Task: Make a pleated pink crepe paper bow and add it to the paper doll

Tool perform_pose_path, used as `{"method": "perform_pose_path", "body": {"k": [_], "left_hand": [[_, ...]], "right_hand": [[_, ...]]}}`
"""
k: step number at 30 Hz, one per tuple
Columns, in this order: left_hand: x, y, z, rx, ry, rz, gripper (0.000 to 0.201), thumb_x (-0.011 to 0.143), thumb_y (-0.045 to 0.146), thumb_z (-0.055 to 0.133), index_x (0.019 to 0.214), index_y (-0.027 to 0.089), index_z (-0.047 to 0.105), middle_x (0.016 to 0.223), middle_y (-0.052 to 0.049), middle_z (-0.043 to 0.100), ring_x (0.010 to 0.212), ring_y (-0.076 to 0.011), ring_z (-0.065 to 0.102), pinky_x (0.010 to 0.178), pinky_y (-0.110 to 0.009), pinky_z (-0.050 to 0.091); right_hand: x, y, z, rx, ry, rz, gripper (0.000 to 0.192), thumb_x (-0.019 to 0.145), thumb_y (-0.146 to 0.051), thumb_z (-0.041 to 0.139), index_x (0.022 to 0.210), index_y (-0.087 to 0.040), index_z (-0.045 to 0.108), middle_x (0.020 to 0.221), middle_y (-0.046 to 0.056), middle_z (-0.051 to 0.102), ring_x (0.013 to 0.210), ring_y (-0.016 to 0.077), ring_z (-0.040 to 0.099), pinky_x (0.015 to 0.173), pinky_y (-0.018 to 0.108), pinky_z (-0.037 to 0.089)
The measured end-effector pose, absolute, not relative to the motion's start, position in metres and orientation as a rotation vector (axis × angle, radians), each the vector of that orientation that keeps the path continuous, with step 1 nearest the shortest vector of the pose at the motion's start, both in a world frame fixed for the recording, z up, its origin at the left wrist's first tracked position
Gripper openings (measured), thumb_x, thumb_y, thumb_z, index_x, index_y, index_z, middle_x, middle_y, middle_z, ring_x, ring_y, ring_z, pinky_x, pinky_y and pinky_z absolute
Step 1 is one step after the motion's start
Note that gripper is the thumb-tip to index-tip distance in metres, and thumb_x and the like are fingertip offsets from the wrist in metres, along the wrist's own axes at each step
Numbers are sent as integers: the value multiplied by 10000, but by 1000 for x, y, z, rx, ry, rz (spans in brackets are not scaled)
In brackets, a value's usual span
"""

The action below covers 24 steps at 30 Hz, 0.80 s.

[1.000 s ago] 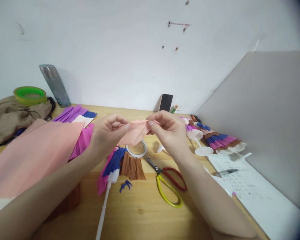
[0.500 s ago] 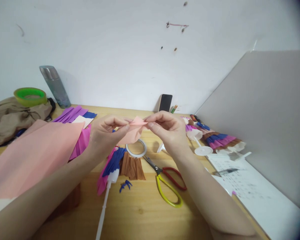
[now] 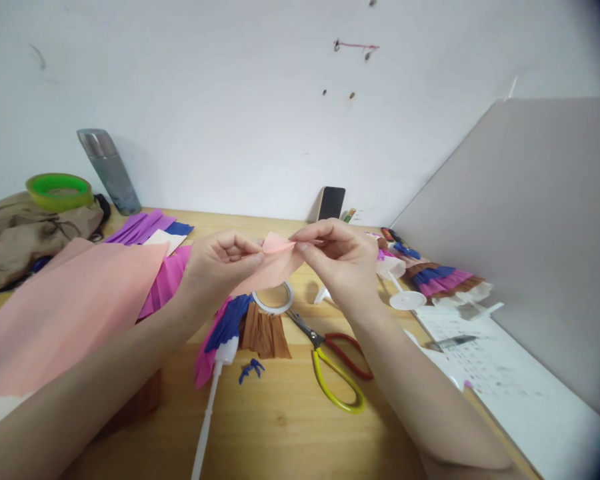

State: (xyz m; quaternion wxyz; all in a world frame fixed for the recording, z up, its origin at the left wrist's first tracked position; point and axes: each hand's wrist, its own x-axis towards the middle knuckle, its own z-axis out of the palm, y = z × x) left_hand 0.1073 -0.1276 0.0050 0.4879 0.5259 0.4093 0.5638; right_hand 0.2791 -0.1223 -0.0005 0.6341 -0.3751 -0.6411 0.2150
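Note:
Between my two hands, above the table, is a small piece of pink crepe paper [image 3: 277, 261] with a fold along its upper edge. My left hand [image 3: 223, 263] pinches its left end between thumb and forefinger. At the right end, the thumb and fingertips of my right hand [image 3: 343, 257] grip the same edge. Below the hands lie a roll of white tape [image 3: 291, 297], scissors [image 3: 325, 343] with one red and one yellow handle, and a white plastic stick [image 3: 207, 417] with pink and blue crepe paper at its top. Brown pleated crepe paper [image 3: 266, 333] lies beside it.
A large pink sheet [image 3: 75, 307] covers the left side, near purple paper [image 3: 143, 228]. Behind stand a flask [image 3: 109, 173] and a phone [image 3: 331, 203]; green tape [image 3: 60, 192] rests on a brown bag [image 3: 10, 233]. To the right are pleated layered paper [image 3: 443, 280] and a written sheet [image 3: 510, 387].
My fingers have drawn slightly apart along the pink paper, and its folded edge shows a longer, flatter stretch. The things on the table stay where they were.

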Motion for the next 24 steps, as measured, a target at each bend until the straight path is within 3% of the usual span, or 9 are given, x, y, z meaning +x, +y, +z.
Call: {"method": "perform_pose_path", "body": {"k": [7,14,18,24], "left_hand": [[104,-124,2,1280,996,1406,182,563,213,792,582,173,616,576,17,654,522,-106,576,539,-235,490],[105,-128,4,1447,1027,1464,115,614,180,732,562,170,630,606,7,677,574,-115,602,580,-232,506],[105,-128,2,1544,1023,1486,117,638,169,725,558,174,640,593,10,674,580,-116,602,609,-234,516],[103,-127,-4,1607,1002,1488,108,665,184,726,585,172,654,623,-1,687,607,-124,616,626,-241,518]], "right_hand": [[281,-125,0,-908,-1492,594,121,686,-159,655,788,-197,708,813,27,723,735,166,668,660,305,532],[283,-123,0,-932,-1631,661,400,646,-283,785,1033,-205,722,920,45,731,886,209,664,822,367,539],[283,-121,-1,-1007,-1601,795,344,616,-321,796,923,-184,721,874,45,729,829,202,659,757,340,524],[283,-121,2,-977,-1565,893,186,613,-266,752,703,-174,617,646,-24,616,574,114,552,531,235,426]]}}
